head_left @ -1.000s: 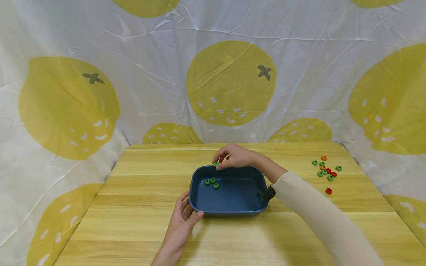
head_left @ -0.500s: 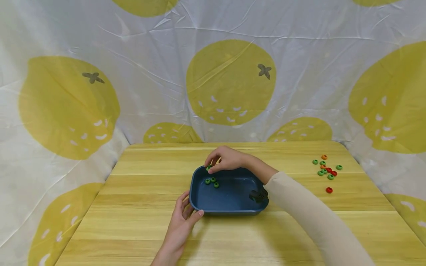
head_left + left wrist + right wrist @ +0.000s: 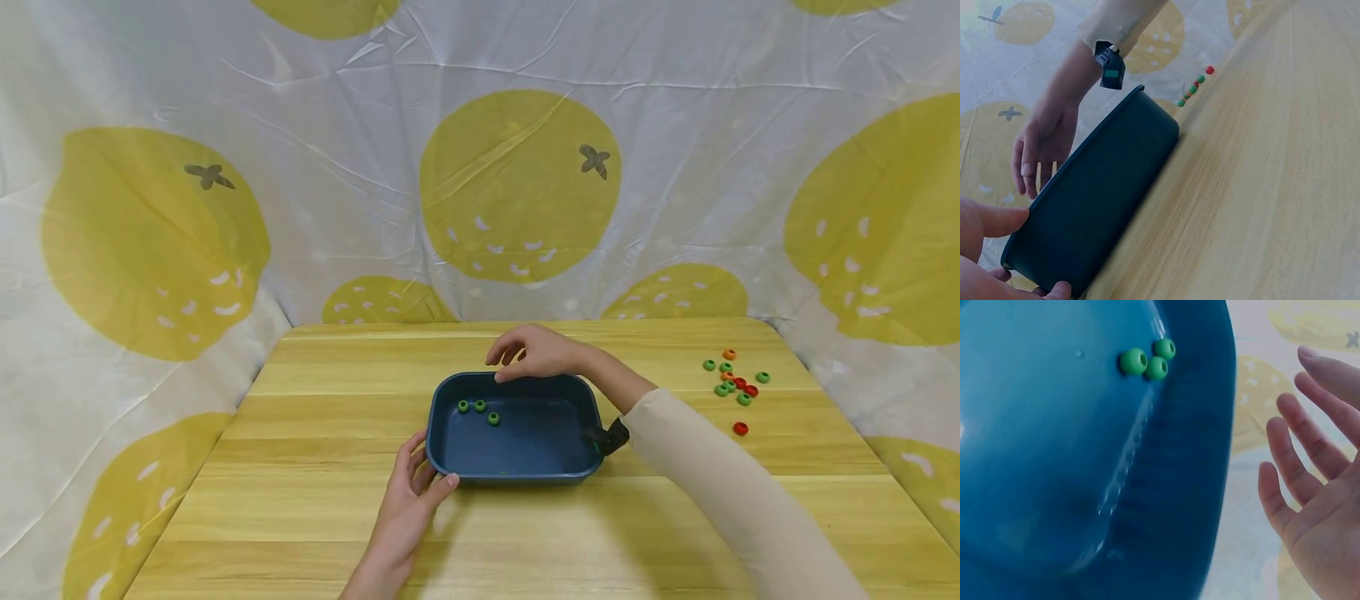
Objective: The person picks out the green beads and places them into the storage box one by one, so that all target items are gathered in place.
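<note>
- While the left hand (image 3: 408,492) gripped the near left corner of the one blue tray (image 3: 517,477), its thumb lay at the near rim and its other fingers along the left wall.
- The right hand (image 3: 536,352) was at the tray's far side, its five fingers spread and loosely bent, with nothing held between them.
- One tray stood in the middle of the table (image 3: 322,450), its long sides near and far.
- Three green beads (image 3: 480,406) showed inside it, on the floor toward the far left; the right wrist view also showed three.
- Eleven more beads lay on the table, well apart from the tray, at the far right.
- Six of those were green ones (image 3: 743,399), one set out to the right.
- Three were red ones (image 3: 752,390): two side by side, the third nearer.
- Two were orange ones (image 3: 730,354): one farthest of all, one among the rest.
- One beige sleeve (image 3: 705,479) covered the right forearm, with one black device (image 3: 617,435) at the wrist.
- Behind the table hung a pale cloth (image 3: 345,208) with large yellow fruit shapes.
</note>
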{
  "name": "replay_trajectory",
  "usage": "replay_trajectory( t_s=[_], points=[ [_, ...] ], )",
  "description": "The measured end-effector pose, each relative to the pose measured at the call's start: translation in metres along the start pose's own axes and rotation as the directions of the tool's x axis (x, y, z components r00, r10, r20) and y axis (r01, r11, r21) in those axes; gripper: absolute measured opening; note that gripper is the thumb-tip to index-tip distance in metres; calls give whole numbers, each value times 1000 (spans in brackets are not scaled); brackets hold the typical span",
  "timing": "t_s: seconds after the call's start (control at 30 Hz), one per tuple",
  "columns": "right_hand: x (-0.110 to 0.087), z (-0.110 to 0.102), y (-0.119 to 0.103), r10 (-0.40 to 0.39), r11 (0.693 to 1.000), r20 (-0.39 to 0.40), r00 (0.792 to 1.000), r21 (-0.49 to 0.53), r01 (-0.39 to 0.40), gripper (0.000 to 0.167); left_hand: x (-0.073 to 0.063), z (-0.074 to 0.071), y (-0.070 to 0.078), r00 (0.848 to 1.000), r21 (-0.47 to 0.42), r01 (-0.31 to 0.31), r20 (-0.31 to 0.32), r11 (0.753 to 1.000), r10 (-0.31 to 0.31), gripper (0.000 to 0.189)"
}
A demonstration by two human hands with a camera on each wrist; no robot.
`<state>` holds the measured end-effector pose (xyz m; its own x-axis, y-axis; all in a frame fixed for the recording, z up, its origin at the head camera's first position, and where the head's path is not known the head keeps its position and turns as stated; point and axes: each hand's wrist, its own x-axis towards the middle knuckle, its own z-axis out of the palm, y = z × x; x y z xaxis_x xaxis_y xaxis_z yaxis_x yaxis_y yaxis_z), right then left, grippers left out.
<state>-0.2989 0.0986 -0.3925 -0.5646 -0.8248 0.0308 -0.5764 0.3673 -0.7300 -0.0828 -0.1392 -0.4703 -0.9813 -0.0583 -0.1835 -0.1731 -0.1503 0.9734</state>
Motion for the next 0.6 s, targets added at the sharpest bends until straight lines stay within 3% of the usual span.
replay_trajectory(
  t_s=[0.37, 0.6],
  points=[
    [-50, -25, 15, 69, 998, -74, 995, 18, -67, 30, -1, 2, -1, 1000, 29, 9, -13, 1000, -8, 81],
    [-87, -46, 24, 149, 988, -128, 981, 52, -144, 31, -1, 3, 1, 1000, 43, 9, -15, 999, -9, 81]
  ],
)
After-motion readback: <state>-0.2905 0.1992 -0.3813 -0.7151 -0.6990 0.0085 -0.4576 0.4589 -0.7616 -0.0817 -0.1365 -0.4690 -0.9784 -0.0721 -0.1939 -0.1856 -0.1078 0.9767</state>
